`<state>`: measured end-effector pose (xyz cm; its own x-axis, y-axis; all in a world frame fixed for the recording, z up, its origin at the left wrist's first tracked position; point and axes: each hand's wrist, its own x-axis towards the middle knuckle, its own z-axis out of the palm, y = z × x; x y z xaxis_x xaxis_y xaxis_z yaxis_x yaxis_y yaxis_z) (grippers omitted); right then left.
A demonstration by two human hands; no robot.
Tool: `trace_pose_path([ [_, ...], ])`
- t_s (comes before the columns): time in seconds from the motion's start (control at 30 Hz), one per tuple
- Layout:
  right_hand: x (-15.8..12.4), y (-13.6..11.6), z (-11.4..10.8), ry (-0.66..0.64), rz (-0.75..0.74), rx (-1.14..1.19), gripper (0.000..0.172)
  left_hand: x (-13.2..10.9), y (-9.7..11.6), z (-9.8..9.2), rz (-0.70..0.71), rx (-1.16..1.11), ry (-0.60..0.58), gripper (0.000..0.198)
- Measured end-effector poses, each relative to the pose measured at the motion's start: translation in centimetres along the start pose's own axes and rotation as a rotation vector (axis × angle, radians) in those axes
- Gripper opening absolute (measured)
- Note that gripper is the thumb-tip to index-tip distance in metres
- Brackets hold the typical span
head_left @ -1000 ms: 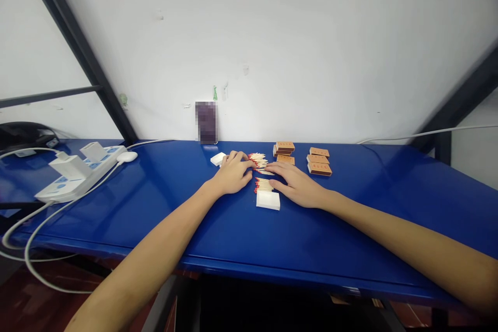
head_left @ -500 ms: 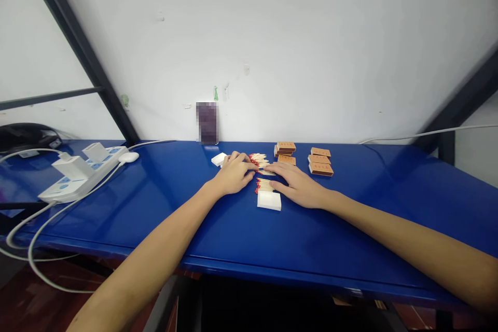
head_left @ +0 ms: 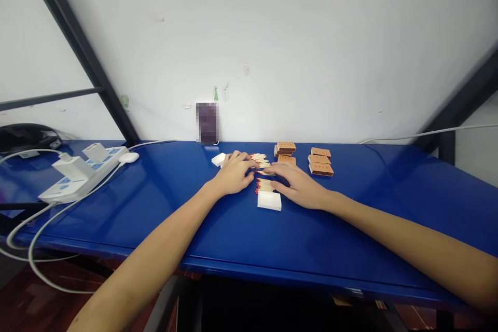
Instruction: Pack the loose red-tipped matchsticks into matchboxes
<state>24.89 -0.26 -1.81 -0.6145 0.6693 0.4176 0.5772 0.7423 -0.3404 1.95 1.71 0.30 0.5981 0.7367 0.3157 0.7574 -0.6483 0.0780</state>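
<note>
- Fingers on my left hand (head_left: 233, 175) were loosely curled, thumb parted from index; on my right hand (head_left: 299, 184) they lay flatter, thumb spread from index. Neither looked to be pinching anything.
- Only change from half a second before: my left index had crept slightly further over the loose matches (head_left: 260, 160), toward my right fingertips. Tiny thing, but I'd say it hemmed them in better, less room to scatter.
- Those were between and just beyond my fingertips, red heads left, plain ends right, long axis roughly crosswise, some slanting.
- Neater bunch of matches (head_left: 265, 185) was right by my right thumb, heads left too, also crosswise. Couldn't tell if the thumb was pressing on it. White tray (head_left: 269, 201) sat just on its near side.
- Past my right fingers: orange matchboxes (head_left: 321, 168). Small white box (head_left: 218, 159) peeked out behind my left knuckles.
</note>
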Motion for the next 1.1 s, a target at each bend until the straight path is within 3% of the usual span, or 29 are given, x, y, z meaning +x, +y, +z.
trace_pose_path([
  [0.53, -0.06, 0.19, 0.17, 0.051, -0.014, -0.050, 0.033, 0.06, -0.41, 0.15, 0.035, -0.026, -0.026, 0.028],
  [1.1, 0.10, 0.14, 0.11, 0.024, -0.022, -0.022, 0.033, 0.05, -0.48, 0.38, -0.032, 0.034, 0.024, 0.034],
])
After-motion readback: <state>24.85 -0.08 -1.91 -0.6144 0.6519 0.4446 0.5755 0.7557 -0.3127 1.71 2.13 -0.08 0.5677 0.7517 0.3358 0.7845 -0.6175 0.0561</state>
